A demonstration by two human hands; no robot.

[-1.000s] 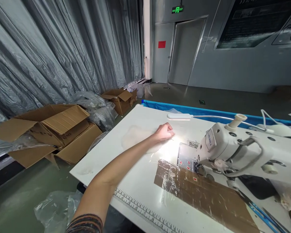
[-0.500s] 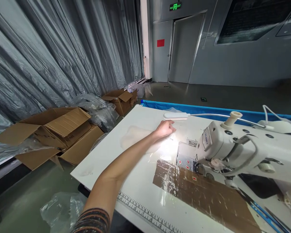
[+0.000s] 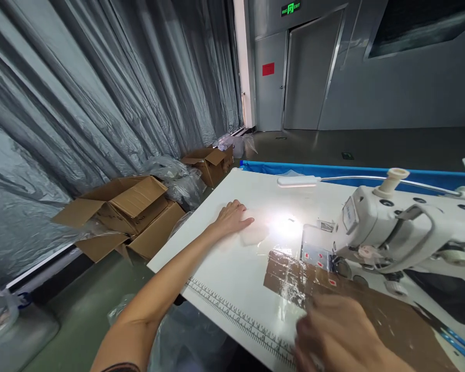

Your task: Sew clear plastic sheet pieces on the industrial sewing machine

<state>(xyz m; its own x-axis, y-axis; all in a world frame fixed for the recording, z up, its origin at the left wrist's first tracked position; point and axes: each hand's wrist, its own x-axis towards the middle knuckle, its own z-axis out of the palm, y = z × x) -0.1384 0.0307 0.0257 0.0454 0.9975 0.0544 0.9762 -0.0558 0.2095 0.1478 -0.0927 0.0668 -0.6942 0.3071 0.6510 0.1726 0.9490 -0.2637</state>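
Note:
My left hand [image 3: 232, 217] lies flat, fingers apart, on a pale translucent piece of fabric [image 3: 256, 232] on the white sewing table [image 3: 232, 279]. My right hand [image 3: 339, 336] is blurred at the near edge of the table, over the brown taped cardboard patch [image 3: 294, 274]; whether it holds anything cannot be told. A white sewing machine [image 3: 406, 232] stands to the right, and its lamp [image 3: 298, 181] throws a bright spot just right of the fabric.
A ruler strip [image 3: 232, 315] runs along the table's near edge. Open cardboard boxes [image 3: 127, 212] and plastic bags [image 3: 178, 178] sit on the floor to the left, before grey plastic sheeting. A blue edge [image 3: 333, 169] borders the table's far side.
My left hand has pulled back from under the lamp to the left and flattened on the fabric. My right hand has come into view at the near edge. The view has shifted.

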